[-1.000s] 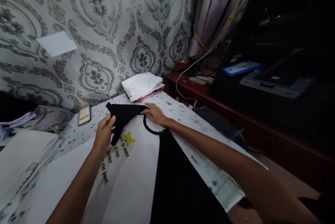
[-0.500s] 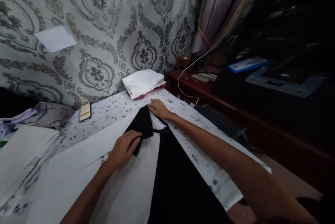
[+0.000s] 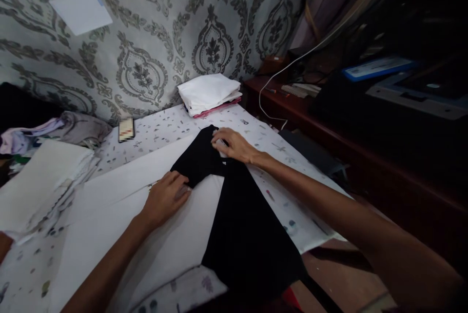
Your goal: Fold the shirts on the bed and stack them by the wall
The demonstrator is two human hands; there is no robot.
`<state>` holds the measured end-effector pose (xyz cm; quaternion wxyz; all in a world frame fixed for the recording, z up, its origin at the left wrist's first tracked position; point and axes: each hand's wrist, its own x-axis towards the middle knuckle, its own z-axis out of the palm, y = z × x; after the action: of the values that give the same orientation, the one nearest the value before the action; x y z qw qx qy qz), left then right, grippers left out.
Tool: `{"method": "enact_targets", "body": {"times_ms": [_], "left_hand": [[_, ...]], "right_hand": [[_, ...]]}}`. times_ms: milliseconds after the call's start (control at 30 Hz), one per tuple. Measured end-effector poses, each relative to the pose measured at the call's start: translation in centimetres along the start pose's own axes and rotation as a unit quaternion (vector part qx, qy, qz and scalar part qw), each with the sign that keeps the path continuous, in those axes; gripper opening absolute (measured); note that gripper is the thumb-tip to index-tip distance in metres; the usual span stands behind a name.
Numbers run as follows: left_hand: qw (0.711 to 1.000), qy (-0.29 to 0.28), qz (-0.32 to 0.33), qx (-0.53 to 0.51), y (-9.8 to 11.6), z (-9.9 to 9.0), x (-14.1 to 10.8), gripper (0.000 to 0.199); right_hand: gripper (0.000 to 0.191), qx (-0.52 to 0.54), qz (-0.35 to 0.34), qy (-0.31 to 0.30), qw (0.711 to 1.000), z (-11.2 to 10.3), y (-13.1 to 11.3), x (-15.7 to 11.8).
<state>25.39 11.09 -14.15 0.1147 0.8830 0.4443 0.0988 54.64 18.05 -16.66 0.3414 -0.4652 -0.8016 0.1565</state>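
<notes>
Where the near black sleeve (image 3: 252,225) spreads toward the close edge of the patterned sheet (image 3: 270,171), the raglan T-shirt (image 3: 197,215) lies on that sheet, its white body running off to the left. It should be light and limp, sliding easily and wrinkling under a dragging touch, with nothing fragile in it. The left hand (image 3: 170,196) rests with loosely curled fingers at the end of the far black sleeve (image 3: 195,159), which lies across the white front; whether it grips cloth I cannot tell. Farther along, the right hand (image 3: 236,145) arches over the collar, thumb and fingers a little apart; a pinch there cannot be confirmed. Sleeve end and collar seam look like the surest holds, since the plain panel would bunch.

Compared with half a second ago, the near sleeve's lower edge has come into view, with sheet showing beside it. The collar, then a clear ring, is now mostly hidden by the right hand. Beyond, the phone (image 3: 126,130) and the folded white stack (image 3: 210,93) appear higher in view, apparently because the camera tipped down.
</notes>
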Motion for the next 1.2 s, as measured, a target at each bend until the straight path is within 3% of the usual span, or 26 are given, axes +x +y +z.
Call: {"method": "enact_targets", "body": {"times_ms": [133,200,367,500,700,833,967,1067,1200], "left_hand": [[0.991,-0.012,-0.030,0.128,1.6,1.2,1.0,0.025],[0.985,-0.016,-0.054,0.165,2.5,1.4,1.5,0.025],[0.975,-0.021,-0.062,0.212,3.0,-0.2,1.4,0.028],[0.973,0.022,-0.032,0.228,2.0,-1.9,0.0,0.029],[0.992,-0.015,-0.002,0.125,0.6,-2.2,-1.8,0.025],[0.998,-0.029,-0.054,-0.002,-0.7,-2.9,-2.6,0.020],[0.992,0.006,-0.115,-0.048,-2.9,-3.5,-2.4,0.017],[0.985,0.012,-0.160,-0.068,-3.9,-2.9,-1.6,0.026],[0.977,0.020,-0.210,-0.033,-3.3,-1.2,-0.6,0.030]], "right_hand": [[0.043,-0.012,-0.044,-0.111,0.993,0.8,-3.5,-3.4],[0.049,-0.050,-0.035,-0.111,0.992,1.5,-4.2,-4.3],[0.036,-0.088,-0.006,-0.076,0.993,2.4,-4.8,-4.7],[0.036,-0.110,-0.053,-0.079,0.989,2.0,-5.8,-5.1],[0.031,-0.154,-0.083,-0.098,0.980,1.7,-6.6,-6.5],[0.029,-0.144,-0.076,-0.090,0.983,1.5,-6.3,-7.3],[0.030,-0.134,-0.067,-0.085,0.985,1.6,-6.2,-7.6],[0.029,-0.141,-0.059,-0.091,0.984,1.7,-6.5,-7.5],[0.029,-0.145,-0.057,-0.098,0.983,1.5,-7.0,-7.5]]}}
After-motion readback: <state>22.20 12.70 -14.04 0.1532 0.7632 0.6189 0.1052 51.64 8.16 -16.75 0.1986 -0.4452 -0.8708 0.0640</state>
